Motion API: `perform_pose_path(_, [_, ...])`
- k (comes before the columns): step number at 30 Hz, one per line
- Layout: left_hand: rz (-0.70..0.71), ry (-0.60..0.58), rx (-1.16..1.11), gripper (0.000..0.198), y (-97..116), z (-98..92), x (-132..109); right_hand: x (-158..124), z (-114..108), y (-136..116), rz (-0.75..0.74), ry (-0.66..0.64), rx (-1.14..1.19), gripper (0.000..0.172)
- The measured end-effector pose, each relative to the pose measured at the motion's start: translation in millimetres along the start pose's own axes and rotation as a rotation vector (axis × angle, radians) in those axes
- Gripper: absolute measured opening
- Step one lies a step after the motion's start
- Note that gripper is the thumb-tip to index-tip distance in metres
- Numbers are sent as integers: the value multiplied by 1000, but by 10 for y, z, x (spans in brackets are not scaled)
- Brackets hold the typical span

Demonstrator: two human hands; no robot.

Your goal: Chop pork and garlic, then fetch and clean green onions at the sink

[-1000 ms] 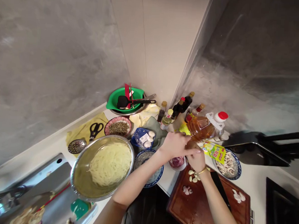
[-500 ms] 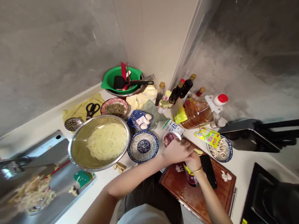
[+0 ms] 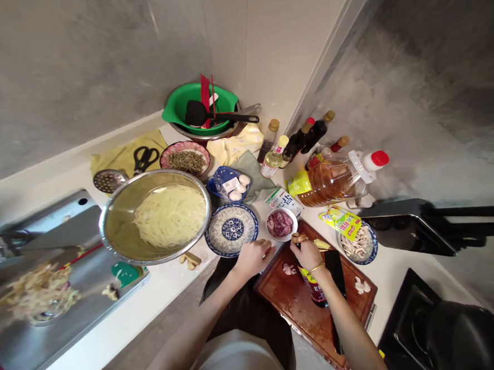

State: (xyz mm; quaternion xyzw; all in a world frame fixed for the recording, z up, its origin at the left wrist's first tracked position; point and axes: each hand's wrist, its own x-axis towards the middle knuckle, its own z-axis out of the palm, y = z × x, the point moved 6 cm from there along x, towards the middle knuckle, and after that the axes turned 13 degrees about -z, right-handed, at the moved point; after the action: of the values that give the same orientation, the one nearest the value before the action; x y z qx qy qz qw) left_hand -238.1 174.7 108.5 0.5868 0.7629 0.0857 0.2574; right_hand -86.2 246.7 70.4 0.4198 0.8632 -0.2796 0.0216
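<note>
My right hand (image 3: 308, 256) is wrapped around the neck of a dark sauce bottle (image 3: 316, 292) with a yellow and red label. The bottle leans over the brown cutting board (image 3: 280, 285), its brownish top pointing toward a small white bowl of raw sliced meat (image 3: 280, 223). My left hand (image 3: 254, 258) is apart from the bottle, left of that bowl and by the near rim of a blue-patterned plate (image 3: 230, 251). Its fingers are curled; whether anything is inside them is hidden. Beside the bottle, a black-bladed cleaver (image 3: 337, 274) lies on the board, near garlic pieces (image 3: 289, 269).
Left stands a large steel bowl of pale shreds (image 3: 167, 222), beside the sink (image 3: 97, 304). Behind are an egg tray (image 3: 226, 185), sauce bottles (image 3: 273, 160) and an oil jug (image 3: 335, 182). At right are sliced mushrooms (image 3: 358, 245), a knife block (image 3: 412, 226) and a stove (image 3: 408, 323).
My left hand has come off the bottle's top and moved left and toward me. My right hand still grips the bottle, now tilted toward the meat bowl. The view has shifted slightly.
</note>
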Motion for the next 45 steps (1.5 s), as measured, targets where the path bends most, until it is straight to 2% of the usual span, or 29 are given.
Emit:
perform_pose_path(5, [-13,-13,-7,30,5,2,1,42,22,8,-30,-36,-31,20])
perform_pose_path(15, [-7,-5,-9,28,-7,12,11,100,57,46,23,-131,-48,25])
perform_pose_path(28, [4,8,-10,27,10,4,10,151,97,48,17,-139,-18,27])
perform_pose_path(31, [5,8,-20,28,16,-9,15,157,36,-1,-16,-79,46,24])
perform_pose_path(34, [3,8,-28,29,16,-27,25,125,-124,-73,-91,44,129,24])
perform_pose_path(37, [2,11,-36,29,12,-44,38,62,-406,-138,-160,205,219,25])
perform_pose_path(40, [9,19,-45,29,19,-62,46,57,-764,-170,-158,386,314,24])
perform_pose_path(42, [16,23,-49,28,29,-74,46,147,-998,-187,-149,510,363,25])
perform_pose_path(45, [19,18,-52,28,35,-84,40,466,-1260,-204,-159,681,422,28])
